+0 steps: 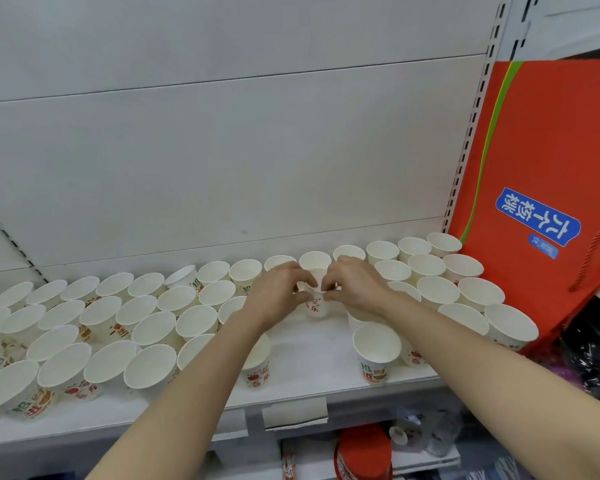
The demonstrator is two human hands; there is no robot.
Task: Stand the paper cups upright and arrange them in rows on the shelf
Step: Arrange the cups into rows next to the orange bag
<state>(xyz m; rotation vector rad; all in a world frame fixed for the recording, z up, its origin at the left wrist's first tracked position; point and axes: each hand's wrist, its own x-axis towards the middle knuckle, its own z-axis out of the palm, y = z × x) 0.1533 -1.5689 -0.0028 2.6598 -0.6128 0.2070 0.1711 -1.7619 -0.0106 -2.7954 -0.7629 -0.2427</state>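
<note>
Both forearms rose from the bottom of the frame across the shelf (302, 355) front edge, passing over upright front-row cups, and converged just below frame centre. There the left hand (278, 292) and right hand (355, 289) were brought close together, fingertips pinching the rim of one upright paper cup (316, 303) from either side, in the bare gap between the filled rows (125, 320) at left and right. Judged step: seating this cup in the second row behind the back row (381, 251); next move likely calls for a level release, then filling the remaining gap.
</note>
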